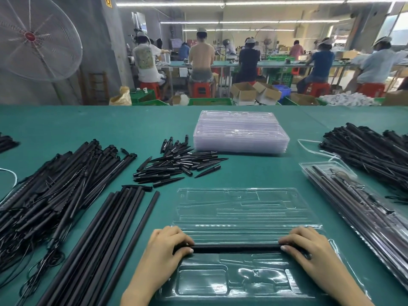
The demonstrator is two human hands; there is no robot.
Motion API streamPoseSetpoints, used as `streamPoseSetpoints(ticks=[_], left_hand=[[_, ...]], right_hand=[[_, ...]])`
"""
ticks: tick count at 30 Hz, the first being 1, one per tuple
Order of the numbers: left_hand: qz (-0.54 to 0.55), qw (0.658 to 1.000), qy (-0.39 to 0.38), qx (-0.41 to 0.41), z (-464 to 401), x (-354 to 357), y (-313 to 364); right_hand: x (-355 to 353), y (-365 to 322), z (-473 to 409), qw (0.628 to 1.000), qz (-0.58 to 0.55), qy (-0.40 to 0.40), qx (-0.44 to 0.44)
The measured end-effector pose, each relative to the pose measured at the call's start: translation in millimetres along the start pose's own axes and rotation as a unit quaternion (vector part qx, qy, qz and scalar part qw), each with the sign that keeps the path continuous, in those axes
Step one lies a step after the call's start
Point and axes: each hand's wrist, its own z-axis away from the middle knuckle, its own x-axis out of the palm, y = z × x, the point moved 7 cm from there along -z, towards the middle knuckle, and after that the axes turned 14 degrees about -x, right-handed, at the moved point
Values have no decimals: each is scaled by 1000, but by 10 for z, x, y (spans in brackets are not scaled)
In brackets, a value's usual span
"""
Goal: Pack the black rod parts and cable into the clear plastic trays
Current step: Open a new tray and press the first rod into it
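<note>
From the head view, I see both hands pressing one black rod (236, 248) across the open clear plastic tray (242, 208) on the green worktop (88, 124). My left hand (164, 246) pinches the rod's nine-o'clock end, fingers curled over it with the thumb beneath; my right hand (309, 248) has the same grip at the three-o'clock end. The rod lies crosswise near the tray's fold, roughly at the centre of the open shell.

What worries me: the tray is thin and unanchored, so uneven pressure from one hand could skate it along the worktop or buckle the moulded channel (I cannot tell whether the rod is truly seated in its groove). A rod left proud would likely stop the lid closing.

Supplies sit around: long rods (106, 228) at eight o'clock, the cable tangle (39, 195) at nine, pointed tips (176, 164) at eleven, empty tray stack (240, 131) at twelve, a packed tray (353, 199) at three. A careless elbow could sweep those loose rods off.
</note>
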Motion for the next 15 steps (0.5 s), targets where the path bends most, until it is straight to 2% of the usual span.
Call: streamPoseSetpoints(ticks=[7, 15], left_hand=[[39, 999, -18, -8, -18, -7, -14], [26, 1000, -16, 5, 13, -11, -9]], right_hand=[[6, 5, 2, 1000, -12, -5, 0], [-1, -36, -17, 1000, -3, -14, -1]])
